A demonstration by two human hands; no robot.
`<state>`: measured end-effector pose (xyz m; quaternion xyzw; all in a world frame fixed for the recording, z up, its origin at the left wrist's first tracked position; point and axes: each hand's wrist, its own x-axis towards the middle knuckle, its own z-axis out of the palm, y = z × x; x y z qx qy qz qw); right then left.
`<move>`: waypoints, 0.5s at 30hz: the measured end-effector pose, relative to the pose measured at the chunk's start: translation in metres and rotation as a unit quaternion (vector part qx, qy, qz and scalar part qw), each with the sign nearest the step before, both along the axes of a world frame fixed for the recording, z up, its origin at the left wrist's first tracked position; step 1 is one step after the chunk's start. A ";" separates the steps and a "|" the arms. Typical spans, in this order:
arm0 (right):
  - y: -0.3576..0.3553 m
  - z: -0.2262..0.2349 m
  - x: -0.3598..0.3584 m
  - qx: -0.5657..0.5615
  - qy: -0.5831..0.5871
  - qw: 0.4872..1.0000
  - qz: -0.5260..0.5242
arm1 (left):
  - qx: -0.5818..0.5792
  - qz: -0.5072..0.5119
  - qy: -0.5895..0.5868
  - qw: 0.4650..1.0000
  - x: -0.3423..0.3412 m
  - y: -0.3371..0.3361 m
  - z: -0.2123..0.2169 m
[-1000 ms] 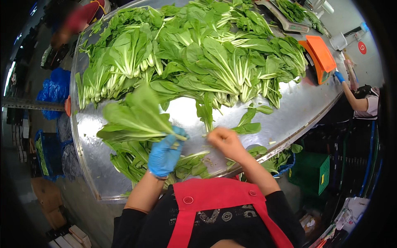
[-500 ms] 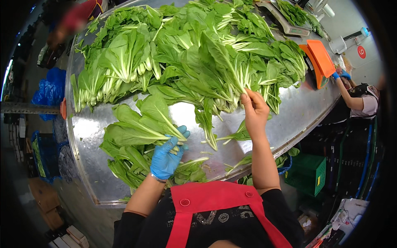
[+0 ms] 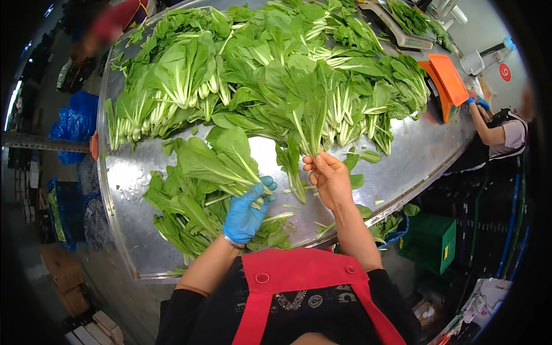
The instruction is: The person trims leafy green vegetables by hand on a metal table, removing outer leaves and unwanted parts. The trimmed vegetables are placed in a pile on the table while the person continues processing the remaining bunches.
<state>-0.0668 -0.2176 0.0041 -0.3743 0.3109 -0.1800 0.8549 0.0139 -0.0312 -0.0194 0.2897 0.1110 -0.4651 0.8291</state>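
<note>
In a light blue glove, my left hand (image 3: 244, 219) is closed around the pale stem ends of a small bunch of leafy greens (image 3: 210, 164), leaves pointing away to the far left. My bare right hand (image 3: 332, 179) pinches the stem ends of other bok-choy-like greens (image 3: 310, 118); their leaves overlap the big heap, so I cannot tell how many stems are in the pinch. Under and left of my left hand lies a loose pile of greens (image 3: 187, 215). Between my hands a single leafy stalk (image 3: 293, 175) rests on the metal table (image 3: 135, 198).
A large heap of greens (image 3: 184, 72) covers the table's far side. An orange scale (image 3: 448, 80) and another scale (image 3: 402, 31) stand at the right. A co-worker (image 3: 506, 132) is beyond the right edge, another person's sleeve (image 3: 115, 20) at far left. A green crate (image 3: 428, 241) sits below the table.
My right hand has come left and nearer to me, with its greens now held closer to my left hand. My left hand has shifted slightly right, still holding its bunch.
</note>
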 end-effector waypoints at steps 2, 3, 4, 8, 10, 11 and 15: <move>0.010 -0.004 -0.005 -0.043 0.020 0.999 0.000 | -0.019 0.009 -0.011 1.000 -0.004 -0.003 0.002; 0.015 -0.007 -0.007 -0.064 0.029 0.998 0.000 | -0.029 0.013 -0.016 0.999 -0.006 -0.004 0.002; 0.020 -0.011 -0.010 -0.078 0.034 0.996 0.003 | -0.031 0.007 -0.005 0.999 -0.006 -0.003 0.000; 0.043 -0.015 -0.016 -0.086 0.028 0.996 0.020 | -0.031 0.005 -0.003 0.999 -0.016 -0.009 -0.004; 0.056 -0.016 -0.017 -0.089 0.019 0.996 0.017 | -0.020 0.008 0.020 1.000 -0.020 -0.015 -0.002; 0.060 -0.016 -0.017 -0.091 0.014 0.996 0.015 | -0.015 0.009 0.032 0.999 -0.021 -0.016 -0.002; 0.060 -0.019 -0.017 -0.072 0.016 0.997 0.019 | -0.017 0.002 -0.006 1.000 -0.022 -0.013 -0.005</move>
